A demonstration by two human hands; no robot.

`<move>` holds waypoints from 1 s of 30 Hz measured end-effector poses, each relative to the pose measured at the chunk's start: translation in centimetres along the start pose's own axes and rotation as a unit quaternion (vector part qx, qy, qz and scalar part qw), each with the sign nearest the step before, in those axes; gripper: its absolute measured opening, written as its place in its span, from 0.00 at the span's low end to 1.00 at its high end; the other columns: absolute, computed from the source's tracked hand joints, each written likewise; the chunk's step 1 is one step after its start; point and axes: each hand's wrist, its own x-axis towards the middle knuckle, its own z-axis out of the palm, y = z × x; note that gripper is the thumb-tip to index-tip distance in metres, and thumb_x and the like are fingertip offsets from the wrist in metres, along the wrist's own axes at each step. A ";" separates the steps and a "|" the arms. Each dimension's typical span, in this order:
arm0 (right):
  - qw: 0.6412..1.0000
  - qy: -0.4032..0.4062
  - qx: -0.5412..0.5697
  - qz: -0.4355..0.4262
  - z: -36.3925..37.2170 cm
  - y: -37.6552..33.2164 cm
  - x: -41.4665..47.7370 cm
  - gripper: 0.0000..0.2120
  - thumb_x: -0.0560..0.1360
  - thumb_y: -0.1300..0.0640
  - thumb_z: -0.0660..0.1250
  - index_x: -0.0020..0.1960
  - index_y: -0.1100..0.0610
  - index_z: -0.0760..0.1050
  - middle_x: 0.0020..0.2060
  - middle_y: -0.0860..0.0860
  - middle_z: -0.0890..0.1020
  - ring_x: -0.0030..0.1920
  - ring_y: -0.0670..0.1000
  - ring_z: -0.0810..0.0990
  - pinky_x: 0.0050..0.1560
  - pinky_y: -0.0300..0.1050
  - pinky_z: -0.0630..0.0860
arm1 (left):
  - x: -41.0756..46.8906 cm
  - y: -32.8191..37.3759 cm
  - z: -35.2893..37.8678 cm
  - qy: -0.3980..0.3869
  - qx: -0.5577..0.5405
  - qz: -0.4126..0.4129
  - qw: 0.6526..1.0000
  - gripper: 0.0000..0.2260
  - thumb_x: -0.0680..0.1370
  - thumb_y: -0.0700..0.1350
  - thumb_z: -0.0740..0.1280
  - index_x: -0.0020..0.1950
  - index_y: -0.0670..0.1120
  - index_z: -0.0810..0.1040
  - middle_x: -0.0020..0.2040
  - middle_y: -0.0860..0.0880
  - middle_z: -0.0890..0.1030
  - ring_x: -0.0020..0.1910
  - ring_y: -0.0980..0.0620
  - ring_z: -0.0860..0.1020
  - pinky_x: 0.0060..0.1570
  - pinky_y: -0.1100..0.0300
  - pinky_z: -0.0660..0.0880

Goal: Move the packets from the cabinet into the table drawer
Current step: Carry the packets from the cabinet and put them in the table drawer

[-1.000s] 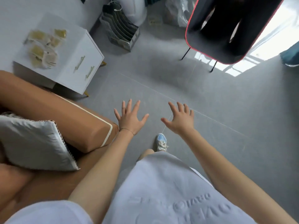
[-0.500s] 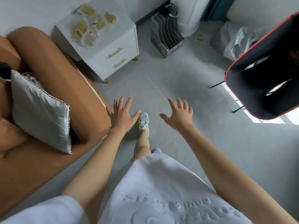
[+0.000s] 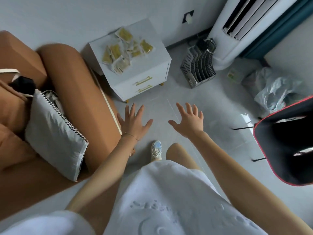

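Several clear packets with yellow contents (image 3: 126,50) lie in a loose pile on top of a small white cabinet (image 3: 149,67) against the far wall. The cabinet has two drawers with gold handles (image 3: 143,80), both closed. My left hand (image 3: 134,122) and my right hand (image 3: 188,120) are stretched out in front of me over the floor, short of the cabinet. Both hands are empty with fingers spread.
A brown sofa (image 3: 71,92) with a white cushion (image 3: 54,134) fills the left side. A metal file rack (image 3: 198,68) and a white standing air conditioner (image 3: 237,29) are right of the cabinet. A plastic bag (image 3: 274,89) and a black red-edged chair (image 3: 288,141) are at the right.
The view has swung left and moved closer, so the cabinet with its packets now sits at centre top. Both hands stay open and raised in front of me.
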 end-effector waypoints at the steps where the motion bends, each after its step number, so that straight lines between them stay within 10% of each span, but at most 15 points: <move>1: 1.000 -0.001 -0.005 -0.007 -0.6 -0.5 1.2 0.37 0.75 0.34 0.57 0.78 0.44 0.47 0.78 0.53 0.53 0.77 0.59 0.48 0.75 0.61 0.49 | 1.0 -0.2 -0.5 0.000 -0.005 -0.007 1.000 0.32 0.76 0.66 0.53 0.77 0.57 0.51 0.79 0.50 0.47 0.77 0.46 0.42 0.70 0.35 0.40; 30: 0.986 -0.139 -0.019 -0.093 -11.7 -12.0 40.4 0.35 0.77 0.36 0.56 0.78 0.45 0.46 0.78 0.51 0.49 0.78 0.57 0.47 0.75 0.58 0.51 | 32.1 -5.3 -8.3 -0.021 -0.147 -0.247 0.958 0.32 0.76 0.67 0.53 0.77 0.58 0.48 0.79 0.50 0.49 0.78 0.49 0.43 0.72 0.38 0.38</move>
